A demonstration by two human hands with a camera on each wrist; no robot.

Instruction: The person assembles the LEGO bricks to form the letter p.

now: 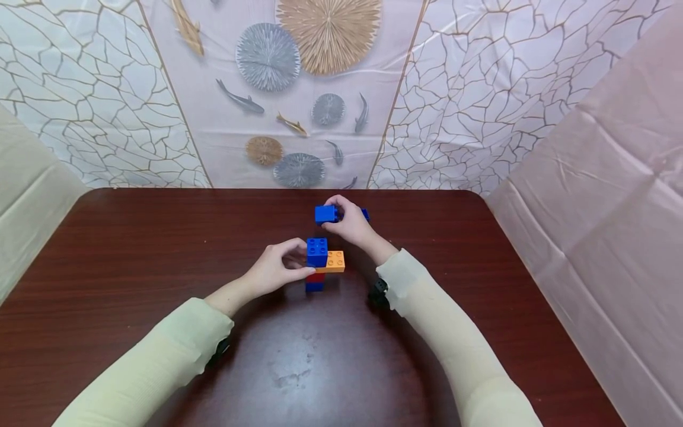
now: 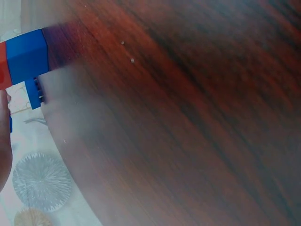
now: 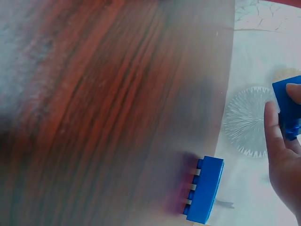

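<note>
My left hand (image 1: 274,270) grips a small stack of toy building bricks, thumb at its front and fingers at the left side. On top of the stack is a blue brick (image 1: 317,252), over an orange brick (image 1: 336,261) that juts out to the right. Below come a red brick (image 1: 316,277) and a blue bottom brick (image 1: 314,286), which also shows in the left wrist view (image 2: 28,54). Behind the stack, my right hand (image 1: 351,224) pinches another blue brick (image 1: 325,214) between thumb and fingers, its studs facing the palm.
Another blue brick (image 3: 205,189) lies on its side near the table's far edge, mostly hidden behind my right hand in the head view. The dark wooden table (image 1: 133,267) meets a patterned cloth wall (image 1: 299,130) at the back, with plain cloth at both sides.
</note>
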